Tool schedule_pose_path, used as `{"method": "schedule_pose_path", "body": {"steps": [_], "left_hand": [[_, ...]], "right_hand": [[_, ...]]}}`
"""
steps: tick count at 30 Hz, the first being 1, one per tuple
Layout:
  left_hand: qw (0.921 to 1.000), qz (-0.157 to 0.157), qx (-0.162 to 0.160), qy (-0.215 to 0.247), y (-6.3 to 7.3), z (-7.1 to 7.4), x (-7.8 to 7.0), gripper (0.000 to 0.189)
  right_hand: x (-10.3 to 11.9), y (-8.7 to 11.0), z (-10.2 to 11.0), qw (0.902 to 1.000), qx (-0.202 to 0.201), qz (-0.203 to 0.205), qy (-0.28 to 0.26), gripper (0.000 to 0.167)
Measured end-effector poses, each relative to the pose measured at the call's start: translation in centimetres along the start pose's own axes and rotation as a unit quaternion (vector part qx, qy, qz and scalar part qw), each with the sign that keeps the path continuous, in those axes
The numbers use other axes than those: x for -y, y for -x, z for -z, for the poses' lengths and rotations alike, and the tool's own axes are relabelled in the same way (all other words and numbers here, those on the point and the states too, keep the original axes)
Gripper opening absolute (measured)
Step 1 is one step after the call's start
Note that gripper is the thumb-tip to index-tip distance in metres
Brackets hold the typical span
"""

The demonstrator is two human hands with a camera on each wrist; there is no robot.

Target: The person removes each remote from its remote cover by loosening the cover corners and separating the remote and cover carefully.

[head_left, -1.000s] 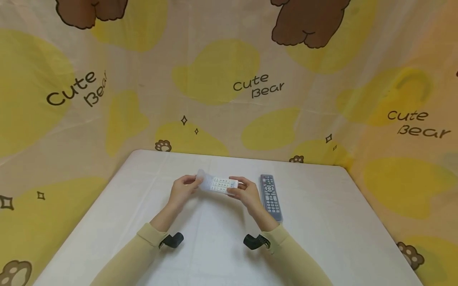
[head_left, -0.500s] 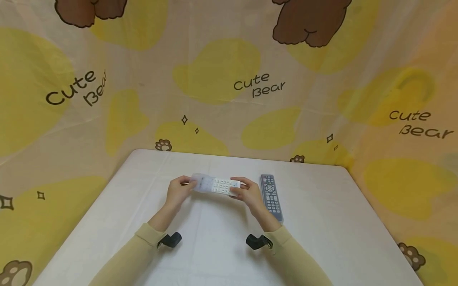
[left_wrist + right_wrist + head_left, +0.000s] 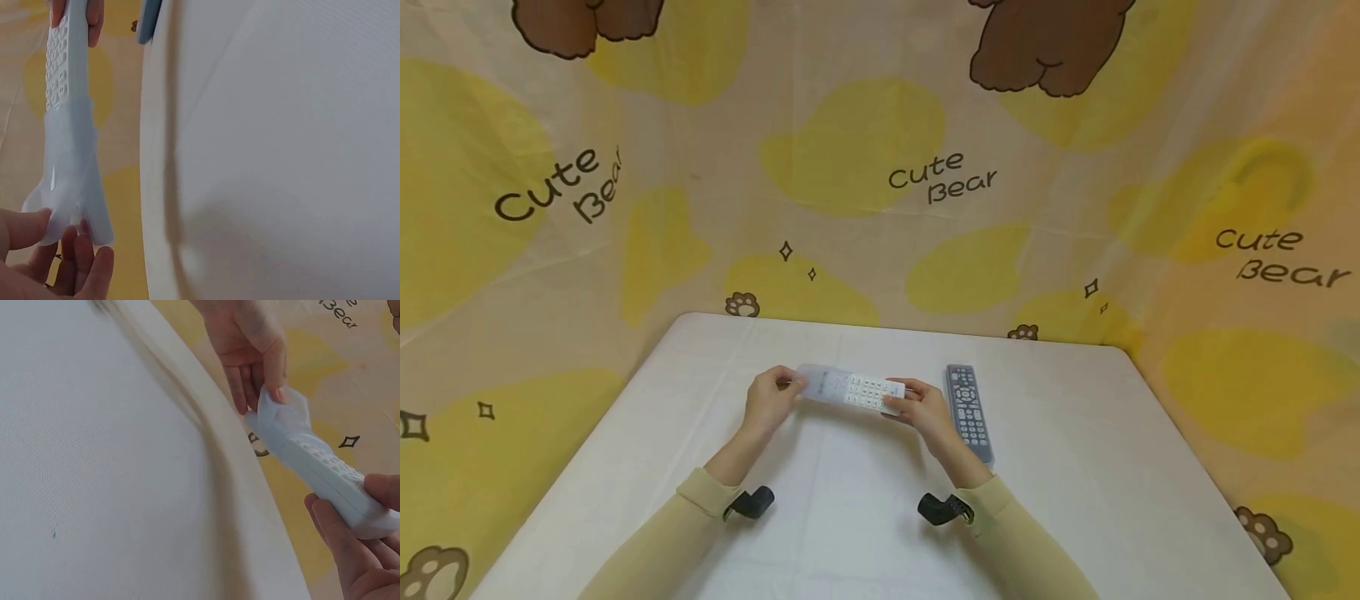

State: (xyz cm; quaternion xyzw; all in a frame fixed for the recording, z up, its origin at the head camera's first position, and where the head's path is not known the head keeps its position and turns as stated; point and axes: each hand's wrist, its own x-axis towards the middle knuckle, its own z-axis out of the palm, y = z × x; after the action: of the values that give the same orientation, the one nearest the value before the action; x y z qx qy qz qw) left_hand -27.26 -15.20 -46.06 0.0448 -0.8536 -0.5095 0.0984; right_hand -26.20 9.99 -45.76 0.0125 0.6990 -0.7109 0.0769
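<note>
A white remote control (image 3: pixel 868 392) with several keys is held above the table, lying partly inside a translucent silicone cover (image 3: pixel 826 384). My left hand (image 3: pixel 767 404) pinches the cover's loose end between thumb and fingers. Around the bare end of the remote, my right hand (image 3: pixel 931 414) has its thumb on the key side and its fingers underneath. In the left wrist view, the cover (image 3: pixel 69 147) flares out and sags past the part wrapped around the remote. The keys nearest my right hand are uncovered in the right wrist view.
A dark grey remote control (image 3: pixel 967 408) lies on the white table (image 3: pixel 1060 483), just right of my right hand. Behind the table and along its sides hangs a yellow-and-beige bear-print cloth (image 3: pixel 850 150). A black wrist camera (image 3: pixel 752 502) sits at the left cuff.
My left hand has drawn to the left with the cover's end, and the cover has gone from bunched up to stretched out flatter. My right hand and the white remote have shifted slightly right.
</note>
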Motion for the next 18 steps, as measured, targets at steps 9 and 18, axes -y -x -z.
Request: {"method": "schedule_pose_path", "body": {"steps": [9,18], "left_hand": [[0.9997,-0.005,0.001,-0.026,0.0,0.4,-0.3,0.018],[0.9996,-0.009,0.009,-0.023,0.2,0.7,-0.3,0.018]], "right_hand": [[2.6,2.1,-0.4,0.9999,0.015,0.003,0.002,0.039],[0.6,0.3,0.2,0.9999,0.010,-0.011,-0.004,0.041]]}}
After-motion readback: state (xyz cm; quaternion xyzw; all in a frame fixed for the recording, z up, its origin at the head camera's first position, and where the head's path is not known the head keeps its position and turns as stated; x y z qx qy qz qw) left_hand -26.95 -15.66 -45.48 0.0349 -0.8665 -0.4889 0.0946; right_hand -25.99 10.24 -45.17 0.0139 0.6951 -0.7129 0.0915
